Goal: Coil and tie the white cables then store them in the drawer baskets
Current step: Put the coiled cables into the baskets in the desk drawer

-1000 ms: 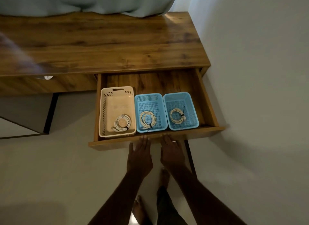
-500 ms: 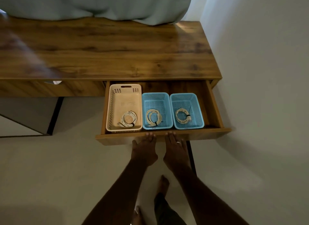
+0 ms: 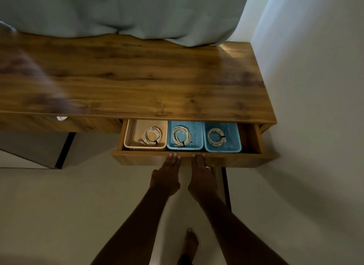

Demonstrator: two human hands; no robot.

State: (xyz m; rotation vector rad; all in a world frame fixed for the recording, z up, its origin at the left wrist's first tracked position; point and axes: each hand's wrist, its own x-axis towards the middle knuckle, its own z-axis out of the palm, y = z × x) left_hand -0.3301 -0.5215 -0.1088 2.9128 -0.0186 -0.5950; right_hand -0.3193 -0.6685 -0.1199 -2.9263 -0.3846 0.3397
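The wooden drawer (image 3: 246,159) stands partly open under the desk top. Three baskets sit side by side in it. A cream basket (image 3: 136,138) on the left holds a coiled white cable (image 3: 151,136) with a dark tie. The middle blue basket (image 3: 197,134) holds a second coiled cable (image 3: 181,135). The right blue basket (image 3: 233,138) holds a third tied coil (image 3: 216,136). My left hand (image 3: 167,176) and my right hand (image 3: 202,176) press flat, with straight fingers, against the drawer's front panel. The back halves of the baskets are hidden under the desk top.
The wooden desk top (image 3: 128,77) spans the view, with a pale curtain (image 3: 128,12) hanging over its back edge. A white wall (image 3: 315,107) stands close on the right. A black desk leg (image 3: 226,185) runs down beside my right hand. My bare foot (image 3: 190,243) is on the floor.
The drawer has slid inward under the desk with both hands pressing on its front. Less of the baskets shows now.
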